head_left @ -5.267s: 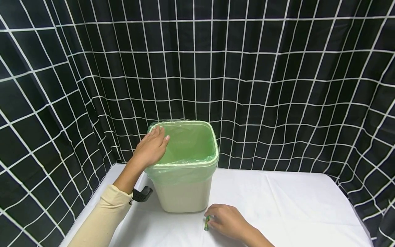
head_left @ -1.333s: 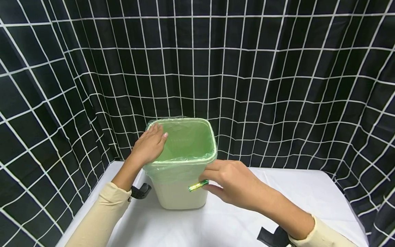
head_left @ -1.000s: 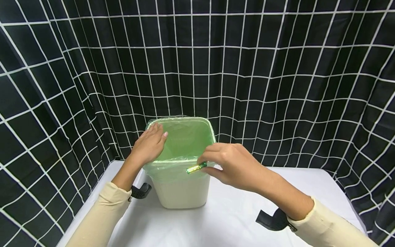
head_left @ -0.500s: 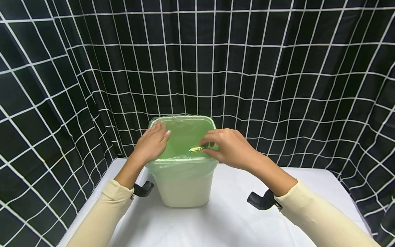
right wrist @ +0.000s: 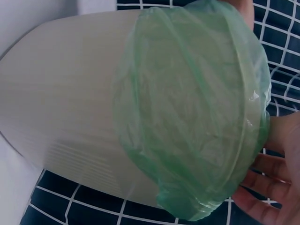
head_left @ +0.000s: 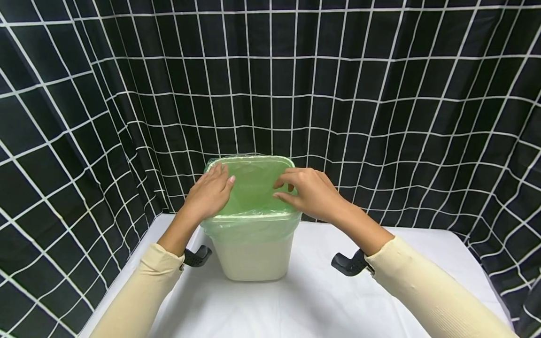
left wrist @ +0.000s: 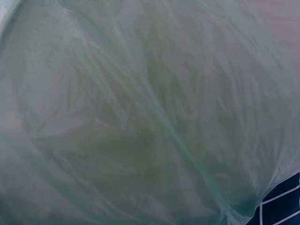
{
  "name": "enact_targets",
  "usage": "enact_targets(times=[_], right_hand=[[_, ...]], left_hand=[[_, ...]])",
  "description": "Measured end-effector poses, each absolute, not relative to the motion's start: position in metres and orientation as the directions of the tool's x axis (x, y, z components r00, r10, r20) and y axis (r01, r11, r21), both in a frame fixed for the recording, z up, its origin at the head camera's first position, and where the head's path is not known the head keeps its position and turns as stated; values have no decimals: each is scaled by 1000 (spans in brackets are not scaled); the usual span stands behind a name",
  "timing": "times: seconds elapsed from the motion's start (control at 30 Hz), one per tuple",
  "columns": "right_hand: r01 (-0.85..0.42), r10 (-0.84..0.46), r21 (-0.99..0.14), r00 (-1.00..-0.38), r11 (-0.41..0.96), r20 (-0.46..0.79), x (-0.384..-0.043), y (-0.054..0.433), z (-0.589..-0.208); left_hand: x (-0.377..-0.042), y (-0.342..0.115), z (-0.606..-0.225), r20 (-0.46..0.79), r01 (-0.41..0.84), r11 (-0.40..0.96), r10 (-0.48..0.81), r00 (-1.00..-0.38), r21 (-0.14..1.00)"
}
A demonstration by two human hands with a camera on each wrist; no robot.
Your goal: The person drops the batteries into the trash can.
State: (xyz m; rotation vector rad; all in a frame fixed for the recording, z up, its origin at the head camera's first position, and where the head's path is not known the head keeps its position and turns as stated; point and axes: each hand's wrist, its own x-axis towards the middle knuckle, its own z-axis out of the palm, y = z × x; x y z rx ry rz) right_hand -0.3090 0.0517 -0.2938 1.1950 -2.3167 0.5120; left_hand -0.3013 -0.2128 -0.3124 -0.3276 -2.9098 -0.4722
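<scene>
A cream bin (head_left: 253,260) stands on the table, lined with a thin green bag (head_left: 253,230) folded over its rim. My left hand (head_left: 207,195) rests on the bin's left rim, fingers straight. Above the right side of the opening hovers my right hand (head_left: 310,190), with a gap between thumb and fingertips and nothing held. The small green-and-gold, battery-shaped cylinder seen earlier is out of sight; the bin's bottom is hidden. Crumpled green bag (left wrist: 140,117) fills most of the left wrist view. In the right wrist view, my right hand's spread fingers (right wrist: 262,183) are beyond the lined rim.
The white-covered table (head_left: 372,277) extends to the right and in front of the bin. A black curtain with a white grid (head_left: 338,94) closes in the back and sides. Both wrists carry black camera mounts (head_left: 348,264).
The right hand picked the green-and-gold cylinder off the table, lifted it over the bin's opening and let it go. The left hand has stayed on the rim.
</scene>
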Motion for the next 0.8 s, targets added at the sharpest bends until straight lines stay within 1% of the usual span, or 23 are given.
enact_targets(times=[0.27, 0.37, 0.5, 0.6, 0.8], right_hand=[[-805, -624, -85, -516, 587, 587, -306, 58, -297], [-788, -606, -93, -538, 609, 586, -307, 62, -295], [-769, -584, -134, -575, 625, 574, -308, 68, -291], [-758, -571, -157, -594, 633, 567, -308, 74, -288], [-739, -529, -198, -617, 644, 583, -307, 92, -285]], left_hand=[[-305, -210, -314, 194, 250, 922, 198, -961, 296], [-308, -211, -312, 201, 258, 915, 202, -959, 310], [-311, -214, -308, 200, 264, 899, 204, -958, 348], [-311, -219, -309, 191, 266, 876, 204, -960, 403], [-311, -232, -311, 189, 282, 774, 211, -959, 567]])
